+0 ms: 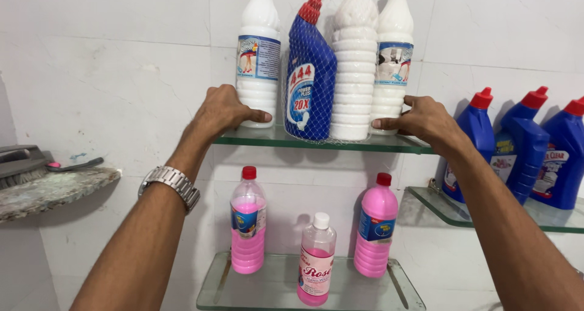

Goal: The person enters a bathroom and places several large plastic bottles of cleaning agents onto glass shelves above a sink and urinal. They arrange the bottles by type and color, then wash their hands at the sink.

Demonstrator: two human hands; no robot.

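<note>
A: Glass, clear and green-edged: an upper shelf (316, 143) on a white tiled wall carries a row of cleaner bottles. Where are the hands?

B: Both are at that row's ends. The left hand (226, 110), a metal watch (170, 186) on its wrist, curls against the base of a white bottle (258, 55). The right hand (423, 119) presses its fingers to the foot of another white bottle (392, 55). Neither hand is closed right round a bottle; they touch from the outer sides.

A: What stands between them?

B: A blue bottle with a red cap (310, 74) and a ribbed white one (354, 68), wrapped together in white netting.

A: Which step does this look like?

B: Judging by the pose, bracing or squaring up the row from both ends. Any move would need even pressure, since the bottles stand near the front edge.

A: Anything else nearby?

B: Below, pink bottles (248, 223) on a lower glass shelf (401, 290); at right, more blue bottles (517, 153); at left, a scrubbing brush (24, 168) on a stone ledge (55, 192).
</note>
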